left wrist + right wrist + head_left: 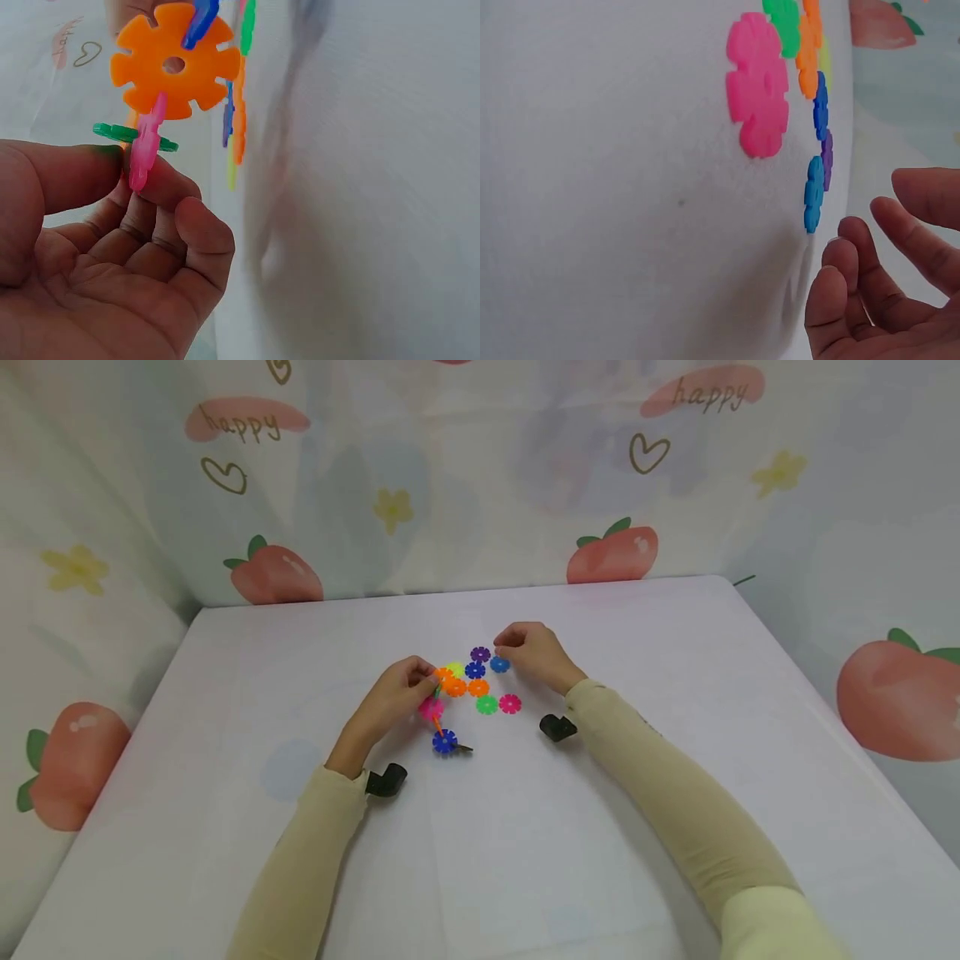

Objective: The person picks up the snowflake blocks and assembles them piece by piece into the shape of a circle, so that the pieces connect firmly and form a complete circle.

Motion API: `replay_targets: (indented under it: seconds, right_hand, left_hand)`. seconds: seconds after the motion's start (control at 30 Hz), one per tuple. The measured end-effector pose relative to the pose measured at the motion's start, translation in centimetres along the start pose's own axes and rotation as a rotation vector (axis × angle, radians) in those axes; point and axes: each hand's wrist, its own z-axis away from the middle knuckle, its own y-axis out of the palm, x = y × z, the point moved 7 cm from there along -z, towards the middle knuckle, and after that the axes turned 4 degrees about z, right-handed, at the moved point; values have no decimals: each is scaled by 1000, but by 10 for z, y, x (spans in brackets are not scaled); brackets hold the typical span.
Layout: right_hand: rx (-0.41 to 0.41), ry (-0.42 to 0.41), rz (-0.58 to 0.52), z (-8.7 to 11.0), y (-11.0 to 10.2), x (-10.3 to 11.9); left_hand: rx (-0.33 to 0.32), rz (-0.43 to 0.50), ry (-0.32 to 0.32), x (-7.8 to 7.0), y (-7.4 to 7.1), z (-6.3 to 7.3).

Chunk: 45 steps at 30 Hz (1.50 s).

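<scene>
My left hand pinches a small chain of slotted plastic snowflake discs between thumb and forefinger. In the left wrist view a green disc and a pink disc are at the fingertips, with an orange disc slotted above and a blue disc at its edge. In the head view the chain hangs toward a dark blue disc. My right hand hovers beside a light blue disc, its fingers loosely bent and apart, holding nothing.
Several loose discs lie on the white table: purple, blue, orange, green and pink. Each wrist carries a black camera mount. A printed curtain stands behind the table.
</scene>
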Motion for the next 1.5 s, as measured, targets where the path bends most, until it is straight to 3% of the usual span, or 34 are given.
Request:
replay_targets:
  seconds: [0.3,0.47,0.63,0.9,1.23,1.5]
  right_hand:
    - [107,15,185,-9,6,-12]
    - [138,-46,262,-10,9,-9]
    - [122,-89,297,-10,10,-8]
    - [80,-56,223,-5,3,-13]
    - [9,-113,150,3,-7,-15]
    - [29,-115,85,14,-5,-7]
  left_hand:
    - [22,57,11,12,-3,6]
    - [38,74,64,13,-5,6]
    - [46,57,64,12,-6,6]
    - [47,83,40,14,-6,4]
    - [51,69,3,13,-3,4]
    - [59,64,15,10,-2,5]
